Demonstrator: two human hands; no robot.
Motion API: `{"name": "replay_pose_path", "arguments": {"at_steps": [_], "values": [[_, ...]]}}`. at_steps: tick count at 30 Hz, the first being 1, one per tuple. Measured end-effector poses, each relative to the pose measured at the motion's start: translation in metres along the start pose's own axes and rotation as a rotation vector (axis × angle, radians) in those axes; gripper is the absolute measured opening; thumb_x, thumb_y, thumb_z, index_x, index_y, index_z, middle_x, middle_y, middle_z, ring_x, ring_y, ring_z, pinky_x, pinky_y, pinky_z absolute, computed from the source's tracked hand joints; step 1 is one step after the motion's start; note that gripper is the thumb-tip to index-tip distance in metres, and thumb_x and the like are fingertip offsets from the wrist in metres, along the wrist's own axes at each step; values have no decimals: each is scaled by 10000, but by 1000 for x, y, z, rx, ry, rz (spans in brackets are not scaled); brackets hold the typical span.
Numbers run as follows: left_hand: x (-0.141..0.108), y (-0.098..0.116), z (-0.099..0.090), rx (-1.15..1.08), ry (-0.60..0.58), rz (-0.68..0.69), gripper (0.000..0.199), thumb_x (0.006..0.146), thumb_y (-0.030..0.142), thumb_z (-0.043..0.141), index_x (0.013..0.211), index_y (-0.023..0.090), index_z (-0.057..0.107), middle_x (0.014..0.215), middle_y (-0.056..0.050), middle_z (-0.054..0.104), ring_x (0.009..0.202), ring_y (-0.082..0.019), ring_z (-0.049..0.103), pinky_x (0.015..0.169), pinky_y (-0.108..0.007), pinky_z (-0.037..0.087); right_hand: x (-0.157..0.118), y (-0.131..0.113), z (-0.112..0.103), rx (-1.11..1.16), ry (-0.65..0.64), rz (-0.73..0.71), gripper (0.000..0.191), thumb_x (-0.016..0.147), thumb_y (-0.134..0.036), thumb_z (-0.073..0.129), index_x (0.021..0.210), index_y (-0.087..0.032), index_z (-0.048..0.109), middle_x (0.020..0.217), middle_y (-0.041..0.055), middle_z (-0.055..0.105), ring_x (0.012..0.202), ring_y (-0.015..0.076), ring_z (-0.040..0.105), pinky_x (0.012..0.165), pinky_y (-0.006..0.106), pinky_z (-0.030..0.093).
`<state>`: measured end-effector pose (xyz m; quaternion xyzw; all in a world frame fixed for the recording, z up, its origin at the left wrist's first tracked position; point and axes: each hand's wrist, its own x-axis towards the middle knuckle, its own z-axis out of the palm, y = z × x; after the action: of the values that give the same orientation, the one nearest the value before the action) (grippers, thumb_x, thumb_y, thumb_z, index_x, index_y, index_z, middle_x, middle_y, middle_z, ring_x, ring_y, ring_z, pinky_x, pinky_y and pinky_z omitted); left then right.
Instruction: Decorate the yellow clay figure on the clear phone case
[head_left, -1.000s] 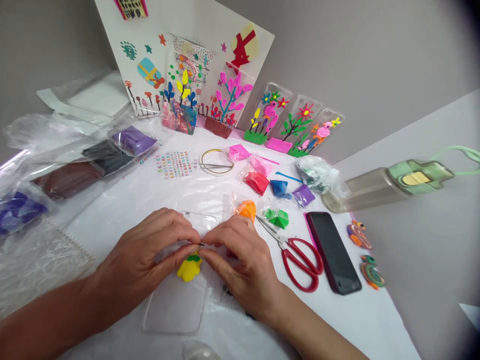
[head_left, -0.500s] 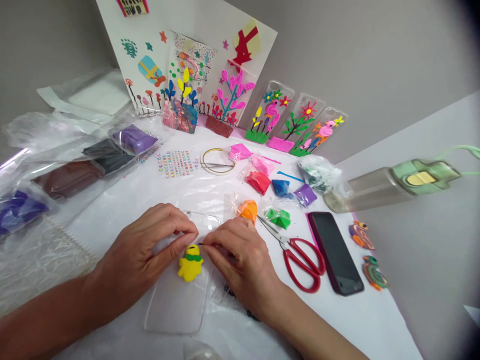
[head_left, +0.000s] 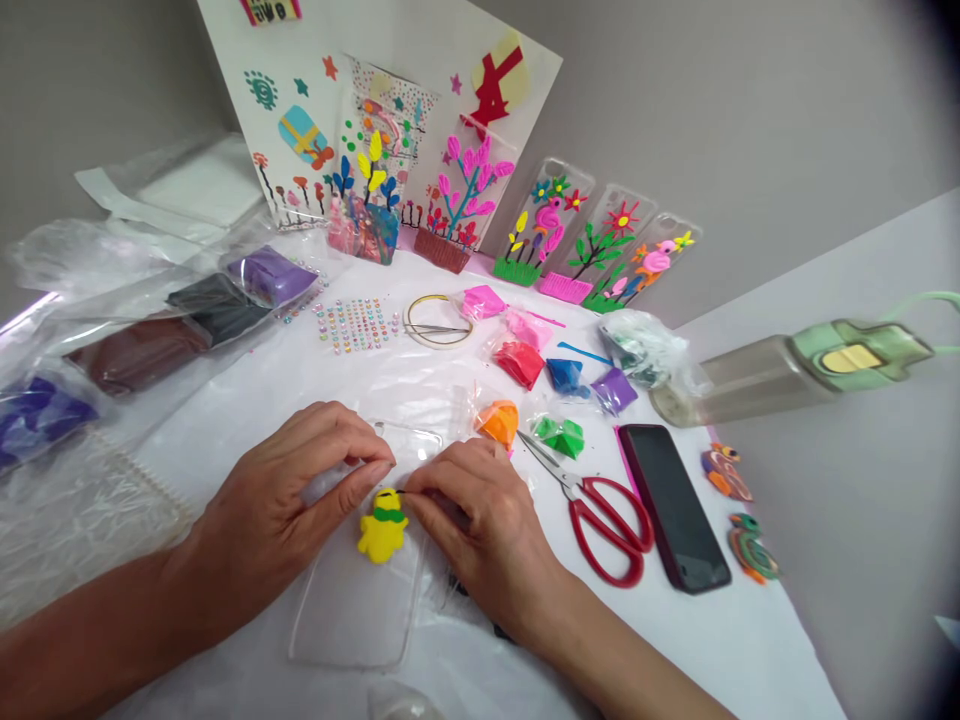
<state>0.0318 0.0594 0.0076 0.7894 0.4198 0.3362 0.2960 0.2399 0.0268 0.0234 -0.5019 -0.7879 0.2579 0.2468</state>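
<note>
A craft corner, shown by clay packets, scissors and decorated phone cases.

Along the back of the white-covered worktop we see a decorated white board, with three clear flowered cases standing to its right. On the right side we have a green-lidded bottle, a dark phone beside red-handled scissors, and two coiled figures near the edge. Toward the middle we spot a gem sheet next to a bangle; at left, purple, black and brown packets lie in clear plastic.
</note>
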Motion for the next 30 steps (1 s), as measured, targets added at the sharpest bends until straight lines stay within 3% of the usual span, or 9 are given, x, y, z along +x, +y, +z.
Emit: {"name": "replay_pose_path", "arguments": {"at_steps": [30], "values": [[-1, 1, 1, -47, -1, -12, 150, 1013, 266, 515, 934, 301, 637, 928, 29, 678, 1023, -186, 633, 893, -313, 466, 0, -1, 3, 4, -3, 6, 99, 976, -174, 648, 894, -195, 699, 860, 12, 714, 812, 161, 618, 838, 337, 410]]}}
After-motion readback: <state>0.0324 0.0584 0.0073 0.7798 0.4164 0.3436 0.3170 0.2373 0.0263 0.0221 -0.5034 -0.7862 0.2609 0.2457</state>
